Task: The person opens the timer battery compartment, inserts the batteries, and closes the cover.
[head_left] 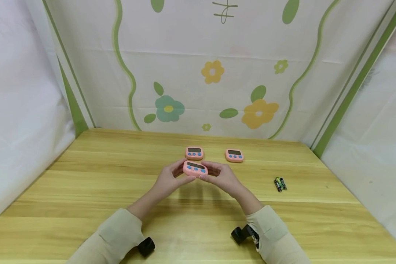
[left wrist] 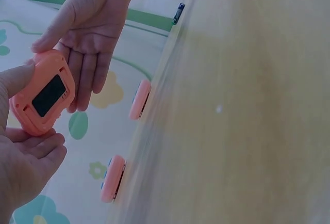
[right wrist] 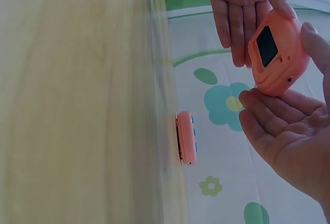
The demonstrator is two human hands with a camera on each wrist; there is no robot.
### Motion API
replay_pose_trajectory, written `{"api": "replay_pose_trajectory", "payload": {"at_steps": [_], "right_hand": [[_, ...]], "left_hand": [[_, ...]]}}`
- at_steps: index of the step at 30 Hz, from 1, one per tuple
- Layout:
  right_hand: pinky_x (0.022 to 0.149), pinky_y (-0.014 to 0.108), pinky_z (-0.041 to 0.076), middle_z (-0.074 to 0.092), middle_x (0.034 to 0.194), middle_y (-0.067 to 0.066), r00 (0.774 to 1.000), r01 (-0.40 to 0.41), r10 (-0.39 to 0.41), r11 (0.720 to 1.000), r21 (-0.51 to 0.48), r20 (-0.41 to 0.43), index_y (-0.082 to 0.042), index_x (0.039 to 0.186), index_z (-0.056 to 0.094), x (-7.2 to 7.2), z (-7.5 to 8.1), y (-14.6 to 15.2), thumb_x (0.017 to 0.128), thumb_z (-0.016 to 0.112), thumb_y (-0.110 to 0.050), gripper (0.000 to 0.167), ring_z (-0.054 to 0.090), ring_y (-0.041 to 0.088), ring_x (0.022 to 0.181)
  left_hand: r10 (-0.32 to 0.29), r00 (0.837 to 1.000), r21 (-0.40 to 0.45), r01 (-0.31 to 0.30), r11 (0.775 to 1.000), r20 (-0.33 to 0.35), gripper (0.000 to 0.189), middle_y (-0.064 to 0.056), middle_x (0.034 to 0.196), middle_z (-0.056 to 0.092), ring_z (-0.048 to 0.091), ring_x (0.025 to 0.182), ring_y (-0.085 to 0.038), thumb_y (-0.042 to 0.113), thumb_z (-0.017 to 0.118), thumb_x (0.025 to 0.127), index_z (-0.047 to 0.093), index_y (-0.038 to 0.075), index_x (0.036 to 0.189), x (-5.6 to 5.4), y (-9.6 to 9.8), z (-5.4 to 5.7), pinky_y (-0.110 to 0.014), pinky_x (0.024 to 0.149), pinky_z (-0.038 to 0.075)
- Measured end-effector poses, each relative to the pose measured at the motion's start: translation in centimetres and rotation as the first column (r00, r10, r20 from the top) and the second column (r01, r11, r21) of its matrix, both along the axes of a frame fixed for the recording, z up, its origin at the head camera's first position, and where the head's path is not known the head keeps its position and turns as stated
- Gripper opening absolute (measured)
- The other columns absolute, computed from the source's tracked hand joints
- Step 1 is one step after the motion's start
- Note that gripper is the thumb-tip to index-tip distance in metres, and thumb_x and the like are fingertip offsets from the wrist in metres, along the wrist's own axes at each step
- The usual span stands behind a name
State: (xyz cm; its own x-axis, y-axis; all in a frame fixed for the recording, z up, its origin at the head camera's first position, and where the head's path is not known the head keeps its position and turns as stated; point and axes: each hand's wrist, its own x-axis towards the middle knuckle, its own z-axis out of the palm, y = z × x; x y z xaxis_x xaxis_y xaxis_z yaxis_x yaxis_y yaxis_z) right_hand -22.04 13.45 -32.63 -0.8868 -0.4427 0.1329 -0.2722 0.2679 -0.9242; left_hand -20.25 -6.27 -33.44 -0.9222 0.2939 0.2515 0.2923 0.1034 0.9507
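Note:
A pink digital timer (head_left: 195,168) with a dark display and blue buttons is held up over the table between both hands. My left hand (head_left: 168,178) grips its left end, thumb along the near edge and fingers behind. At the other end, my right hand (head_left: 222,178) holds it the same way, the two thumb tips close together. Its underside (left wrist: 43,91), with a black rectangle, shows in the left wrist view. Just behind it on the table lies a second pink timer (head_left: 194,153), and a third timer (head_left: 234,155) lies farther right.
Several small batteries (head_left: 279,184) lie together on the wooden table (head_left: 118,161), right of my right hand. A white cloth wall (head_left: 191,44) with printed flowers stands along the table's back edge, with white side panels (head_left: 369,154) left and right.

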Motion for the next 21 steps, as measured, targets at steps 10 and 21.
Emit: {"api": "replay_pose_trajectory", "payload": {"at_steps": [10, 21], "right_hand": [[0.079, 0.030, 0.046, 0.056, 0.108, 0.011, 0.996, 0.020, -0.021, 1.000, -0.020, -0.088, 0.000, 0.113, 0.054, -0.6, -1.2, 0.0, 0.079, 0.063, -0.022, 0.041, 0.052, 0.021, 0.098], [0.071, 0.037, 0.049, 0.057, 0.094, 0.023, 0.986, 0.004, -0.020, 0.995, -0.100, -0.167, 0.006, 0.120, 0.045, 1.1, 0.8, -0.9, 0.082, 0.053, 0.003, 0.039, 0.057, 0.029, 0.083]], "left_hand": [[0.037, 0.999, 0.040, -0.036, 0.999, -0.016, 0.053, -0.009, 0.103, 0.056, 0.054, 0.092, -0.019, 0.019, 0.066, 0.076, 0.046, -0.001, 0.121, -1.2, 0.2, -1.7, -0.023, 0.076, 0.047], [0.089, 0.996, 0.007, -0.089, 0.996, -0.018, 0.042, -0.008, 0.095, 0.059, 0.056, 0.086, -0.018, 0.015, 0.061, 0.081, 0.049, -0.001, 0.119, -1.1, 0.3, -1.8, -0.025, 0.070, 0.049]]}}
